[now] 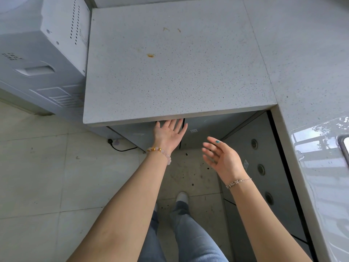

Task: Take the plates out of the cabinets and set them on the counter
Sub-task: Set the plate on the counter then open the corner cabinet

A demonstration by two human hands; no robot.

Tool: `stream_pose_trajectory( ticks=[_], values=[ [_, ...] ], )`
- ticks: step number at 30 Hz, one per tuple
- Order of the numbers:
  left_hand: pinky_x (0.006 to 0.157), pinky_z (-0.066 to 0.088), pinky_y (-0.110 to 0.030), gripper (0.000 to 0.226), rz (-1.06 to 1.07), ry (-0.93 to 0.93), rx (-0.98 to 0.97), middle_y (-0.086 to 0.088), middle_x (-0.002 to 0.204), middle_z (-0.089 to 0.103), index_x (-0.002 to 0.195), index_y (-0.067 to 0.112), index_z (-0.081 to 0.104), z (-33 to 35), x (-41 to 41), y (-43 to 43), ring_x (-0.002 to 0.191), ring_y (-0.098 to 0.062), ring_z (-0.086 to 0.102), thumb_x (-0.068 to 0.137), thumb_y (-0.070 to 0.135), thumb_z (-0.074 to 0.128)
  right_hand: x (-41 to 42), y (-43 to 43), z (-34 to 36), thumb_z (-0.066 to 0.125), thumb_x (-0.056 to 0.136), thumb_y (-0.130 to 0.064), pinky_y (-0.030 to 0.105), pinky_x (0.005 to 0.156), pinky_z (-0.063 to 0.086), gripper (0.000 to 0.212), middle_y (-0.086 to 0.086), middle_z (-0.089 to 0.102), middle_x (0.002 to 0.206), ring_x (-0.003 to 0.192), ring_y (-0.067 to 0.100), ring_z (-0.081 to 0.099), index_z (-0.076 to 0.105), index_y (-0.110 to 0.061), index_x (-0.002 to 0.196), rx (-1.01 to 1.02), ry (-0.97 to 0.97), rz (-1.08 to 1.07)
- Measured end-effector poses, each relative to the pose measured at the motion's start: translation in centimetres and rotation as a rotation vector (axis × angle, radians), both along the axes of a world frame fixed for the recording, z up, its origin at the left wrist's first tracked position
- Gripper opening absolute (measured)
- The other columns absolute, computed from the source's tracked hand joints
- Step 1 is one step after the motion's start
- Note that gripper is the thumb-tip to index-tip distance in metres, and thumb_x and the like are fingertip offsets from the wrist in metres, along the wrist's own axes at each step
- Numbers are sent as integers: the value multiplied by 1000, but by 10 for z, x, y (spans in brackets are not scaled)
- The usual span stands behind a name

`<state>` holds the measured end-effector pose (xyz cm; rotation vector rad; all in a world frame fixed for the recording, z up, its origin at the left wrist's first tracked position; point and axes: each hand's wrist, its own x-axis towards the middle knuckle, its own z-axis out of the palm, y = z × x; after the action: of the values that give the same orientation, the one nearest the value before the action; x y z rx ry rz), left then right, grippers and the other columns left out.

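A grey speckled counter (175, 72) fills the upper middle of the head view. Under its front edge are two grey cabinet doors (204, 133), both closed, with a dark seam between them. My left hand (169, 135), palm up with straight fingers, reaches up to the top of the seam, its fingertips hidden under the counter's lip. My right hand (221, 157) hovers lower and to the right in front of the right door, fingers relaxed and spread, holding nothing. No plates are in view.
A white appliance (43, 59) stands left of the counter, its cord and plug (113, 143) on the tiled floor (47, 176). A second cabinet run with round vents (261, 169) lines the right, under a counter with a glossy white surface (324, 167). My legs and shoe (182, 197) are below.
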<state>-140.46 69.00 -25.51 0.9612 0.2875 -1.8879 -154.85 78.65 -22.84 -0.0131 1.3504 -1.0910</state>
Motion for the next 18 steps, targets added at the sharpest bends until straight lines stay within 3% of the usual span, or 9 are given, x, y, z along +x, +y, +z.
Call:
stream_pose_trajectory(
  ticks=[6, 12, 18],
  values=[
    [110, 30, -46, 63, 8, -3, 17, -10, 145, 44, 136, 3, 42, 5, 1, 5, 134, -25, 41, 100, 47, 16, 3, 6, 7, 42, 96, -19, 31, 81, 53, 28, 1, 70, 86, 82, 17, 66, 66, -12, 109, -42, -20, -23],
    [110, 31, -47, 62, -11, -15, 33, -11, 150, 36, 141, 3, 36, 12, 7, 20, 135, -25, 39, 100, 45, 17, 13, 17, 15, 42, 95, -19, 29, 75, 53, 28, 1, 71, 86, 80, 16, 68, 67, -13, 107, -73, -9, -37],
    [109, 31, -48, 62, -124, -49, 43, -14, 150, 35, 141, 0, 35, 17, 26, 51, 136, -27, 38, 100, 44, 19, 31, 39, 28, 43, 95, -19, 32, 84, 52, 27, 2, 71, 88, 81, 16, 68, 67, -13, 108, -100, 23, -79]
  ],
)
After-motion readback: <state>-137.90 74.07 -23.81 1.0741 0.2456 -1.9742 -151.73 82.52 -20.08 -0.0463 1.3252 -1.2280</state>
